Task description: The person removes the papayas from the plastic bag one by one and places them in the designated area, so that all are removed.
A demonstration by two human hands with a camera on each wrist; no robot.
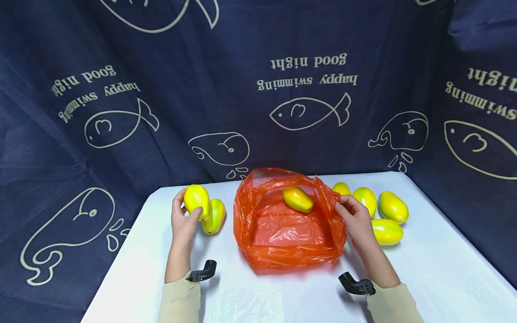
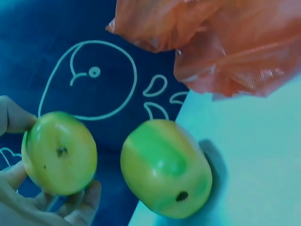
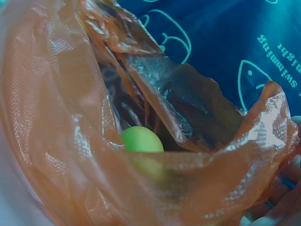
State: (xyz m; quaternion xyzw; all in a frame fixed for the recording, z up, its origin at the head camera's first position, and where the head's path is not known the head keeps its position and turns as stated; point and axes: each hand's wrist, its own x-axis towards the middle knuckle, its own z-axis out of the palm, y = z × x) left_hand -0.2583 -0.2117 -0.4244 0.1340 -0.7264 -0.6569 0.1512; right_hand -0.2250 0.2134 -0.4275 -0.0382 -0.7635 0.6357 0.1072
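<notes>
My left hand (image 1: 184, 220) grips a yellow-green mango (image 1: 197, 199), raised beside a second mango (image 1: 215, 216) on the table. In the left wrist view, the held mango (image 2: 61, 153) shows its stem end, with fingers and thumb around it. My right hand (image 1: 357, 220) pinches the right rim of a red plastic bag (image 1: 282, 253), whose mouth gapes open. One mango (image 1: 298, 199) lies inside the bag; it shows partly in the right wrist view (image 3: 142, 140). That view has the bag's wall hiding most of my right hand.
Right of the bag, several more mangoes (image 1: 392, 207) lie on the white table (image 1: 250, 300), one partly behind the bag and my right hand. A dark blue cloth (image 1: 226, 103) with fish drawings hangs behind and at the sides. Black wrist mounts (image 1: 203, 271) sit on both forearms.
</notes>
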